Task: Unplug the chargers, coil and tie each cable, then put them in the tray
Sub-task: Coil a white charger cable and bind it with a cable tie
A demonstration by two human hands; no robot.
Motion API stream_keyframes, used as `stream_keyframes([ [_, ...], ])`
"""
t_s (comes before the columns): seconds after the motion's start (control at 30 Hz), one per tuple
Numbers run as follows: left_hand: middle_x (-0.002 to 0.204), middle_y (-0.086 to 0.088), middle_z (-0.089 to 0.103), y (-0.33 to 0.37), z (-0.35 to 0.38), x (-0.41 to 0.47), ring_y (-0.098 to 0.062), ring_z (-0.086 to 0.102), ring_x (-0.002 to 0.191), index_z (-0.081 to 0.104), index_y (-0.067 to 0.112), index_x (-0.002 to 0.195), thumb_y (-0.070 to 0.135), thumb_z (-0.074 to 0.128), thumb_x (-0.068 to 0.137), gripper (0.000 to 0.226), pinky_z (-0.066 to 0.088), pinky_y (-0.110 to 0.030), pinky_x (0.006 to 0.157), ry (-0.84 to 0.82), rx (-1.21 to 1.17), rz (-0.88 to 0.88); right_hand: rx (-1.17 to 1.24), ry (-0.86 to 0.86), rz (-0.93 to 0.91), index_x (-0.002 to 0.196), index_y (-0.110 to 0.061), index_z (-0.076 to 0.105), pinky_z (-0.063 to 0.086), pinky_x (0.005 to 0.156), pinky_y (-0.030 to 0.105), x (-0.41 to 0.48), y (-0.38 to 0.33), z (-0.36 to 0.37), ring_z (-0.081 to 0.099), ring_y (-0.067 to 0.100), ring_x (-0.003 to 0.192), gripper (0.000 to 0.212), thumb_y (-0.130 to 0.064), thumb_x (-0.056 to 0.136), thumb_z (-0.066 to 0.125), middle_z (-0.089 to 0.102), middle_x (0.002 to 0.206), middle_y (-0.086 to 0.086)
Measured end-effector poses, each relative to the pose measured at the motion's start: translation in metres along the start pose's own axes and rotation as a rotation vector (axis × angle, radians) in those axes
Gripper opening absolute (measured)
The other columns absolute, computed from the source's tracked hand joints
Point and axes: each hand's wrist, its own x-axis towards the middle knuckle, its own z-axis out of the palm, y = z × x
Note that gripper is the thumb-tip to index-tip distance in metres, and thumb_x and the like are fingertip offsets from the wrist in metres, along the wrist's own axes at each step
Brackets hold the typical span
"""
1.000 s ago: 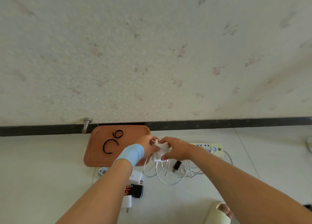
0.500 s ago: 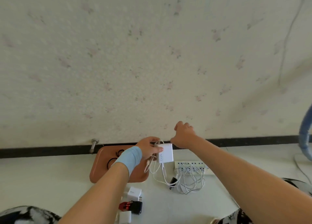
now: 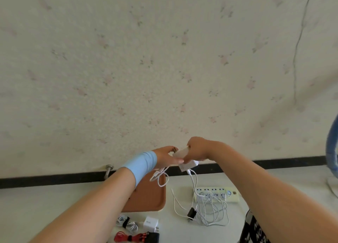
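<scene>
Dropping from its raised spot near the wall half a second ago, the right hand (image 3: 198, 150) is now clamping down over the white charger (image 3: 188, 166), until then held by the left hand (image 3: 165, 157) alone. Both hands are meeting in mid-air above the far end of the tray (image 3: 146, 198). The right one is gripping the block from above. The left, banded at the wrist in pale blue, is laying one straight finger against the block's near edge and holding a loop of the cable (image 3: 161, 177), which is dangling beneath its palm; which fingers are pinching that loop is hidden. The shared hold is suggesting that coiling is getting under way, the right hand steadying the charger while the left is gathering turns. Much is still waiting to be done: the cable is trailing down from the charger toward a loose white tangle (image 3: 210, 211) lying on the floor (image 3: 54, 206) against the power strip (image 3: 232, 197), and no tie is showing on it. Nearer the camera, a tied white bundle (image 3: 126, 224), a second charger (image 3: 150, 224) and a tied red bundle (image 3: 128, 238) are sitting on the floor, just outside the tray.
</scene>
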Motion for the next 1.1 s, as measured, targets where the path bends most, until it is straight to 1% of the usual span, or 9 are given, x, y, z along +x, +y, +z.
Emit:
stream_keyframes([
  [0.1, 0.132, -0.002, 0.057, 0.005, -0.01, -0.007, -0.025, 0.055, 0.117, 0.049, 0.026, 0.133, 0.054, 0.064, 0.085, 0.057, 0.043, -0.044, 0.105, 0.016, 0.071, 0.04, 0.121, 0.023, -0.032, 0.085, -0.01, 0.06, 0.046, 0.064, 0.027, -0.009, -0.005, -0.013, 0.053, 0.02, 0.072, 0.025, -0.029, 0.085, 0.076, 0.059, 0.083, 0.005],
  [0.27, 0.122, -0.008, 0.065, 0.02, -0.029, -0.021, -0.026, 0.06, 0.116, 0.06, 0.021, 0.121, 0.05, 0.066, 0.085, 0.047, 0.048, -0.044, 0.1, 0.163, -0.309, 0.159, 0.474, 0.05, -0.094, 0.113, -0.011, 0.062, 0.06, 0.084, 0.037, -0.019, -0.009, -0.029, 0.064, 0.026, 0.105, 0.027, -0.031, 0.096, 0.066, 0.068, 0.111, 0.008],
  [0.37, 0.113, -0.005, 0.069, 0.026, -0.04, -0.024, -0.018, 0.068, 0.102, 0.057, 0.022, 0.12, 0.035, 0.067, 0.09, 0.033, 0.057, -0.038, 0.09, 0.227, -0.513, 0.248, 0.796, 0.001, -0.156, 0.124, -0.01, 0.06, 0.061, 0.08, 0.039, -0.023, -0.015, -0.035, 0.063, 0.028, 0.111, 0.029, -0.025, 0.099, 0.062, 0.067, 0.119, 0.013],
  [0.5, 0.11, -0.005, 0.069, 0.031, -0.054, -0.028, -0.02, 0.069, 0.099, 0.06, 0.022, 0.116, 0.029, 0.064, 0.093, 0.024, 0.058, -0.038, 0.089, 0.384, -0.563, 0.336, 1.043, -0.019, -0.293, 0.13, -0.015, 0.062, 0.053, 0.083, 0.037, -0.021, -0.021, -0.035, 0.064, 0.027, 0.109, 0.031, -0.023, 0.101, 0.058, 0.068, 0.124, 0.014],
  [0.67, 0.103, -0.016, 0.068, 0.039, -0.067, -0.03, -0.027, 0.069, 0.089, 0.057, 0.007, 0.109, 0.023, 0.057, 0.098, 0.019, 0.059, -0.041, 0.079, 0.459, -1.02, 0.382, 0.752, -0.028, -0.28, 0.131, -0.02, 0.049, 0.051, 0.097, 0.042, -0.016, -0.029, -0.018, 0.071, 0.022, 0.105, 0.05, -0.014, 0.088, 0.074, 0.071, 0.117, 0.006],
  [0.8, 0.094, -0.012, 0.061, 0.044, -0.085, -0.039, -0.023, 0.063, 0.085, 0.055, 0.006, 0.107, 0.023, 0.052, 0.1, 0.019, 0.059, -0.036, 0.069, 0.495, -1.457, 0.401, 0.232, -0.187, -0.238, 0.117, -0.016, 0.067, 0.049, 0.097, 0.034, -0.018, -0.025, -0.005, 0.074, 0.013, 0.089, 0.022, -0.028, 0.1, 0.059, 0.075, 0.097, -0.003],
  [0.87, 0.095, -0.012, 0.061, 0.039, -0.09, -0.04, -0.022, 0.062, 0.085, 0.054, 0.008, 0.103, 0.023, 0.053, 0.1, 0.015, 0.059, -0.037, 0.067, 0.579, -1.39, 0.376, 0.115, -0.198, -0.175, 0.104, -0.017, 0.07, 0.049, 0.093, 0.034, -0.02, -0.022, -0.005, 0.07, 0.016, 0.078, 0.025, -0.029, 0.104, 0.049, 0.071, 0.084, -0.002],
  [0.97, 0.108, -0.017, 0.062, 0.026, -0.096, -0.037, -0.025, 0.066, 0.093, 0.047, 0.004, 0.11, 0.017, 0.058, 0.097, 0.021, 0.062, -0.041, 0.069, 0.664, -1.11, 0.313, 0.106, -0.06, -0.121, 0.104, -0.014, 0.068, 0.05, 0.074, 0.03, -0.016, -0.022, -0.008, 0.058, 0.019, 0.076, 0.025, -0.029, 0.104, 0.048, 0.063, 0.09, 0.006],
  [1.1, 0.113, -0.014, 0.06, 0.007, -0.101, -0.036, -0.025, 0.066, 0.09, 0.049, 0.012, 0.108, 0.016, 0.065, 0.089, 0.025, 0.062, -0.043, 0.071, 0.731, -0.687, 0.134, 0.42, 0.186, -0.125, 0.104, -0.009, 0.071, 0.046, 0.068, 0.026, -0.011, -0.032, -0.022, 0.056, 0.013, 0.079, 0.017, -0.021, 0.096, 0.062, 0.065, 0.093, 0.003],
])
